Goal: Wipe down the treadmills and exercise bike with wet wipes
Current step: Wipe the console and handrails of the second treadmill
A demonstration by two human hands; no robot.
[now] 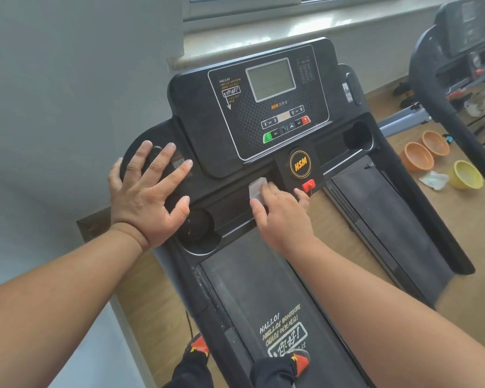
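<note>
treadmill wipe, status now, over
Left hand flat on console. Right hand pressing wipe on tray. Red safety key beside it.

red clip (308,185) just right of wipe (256,188), tray (230,200) leftward open
</note>
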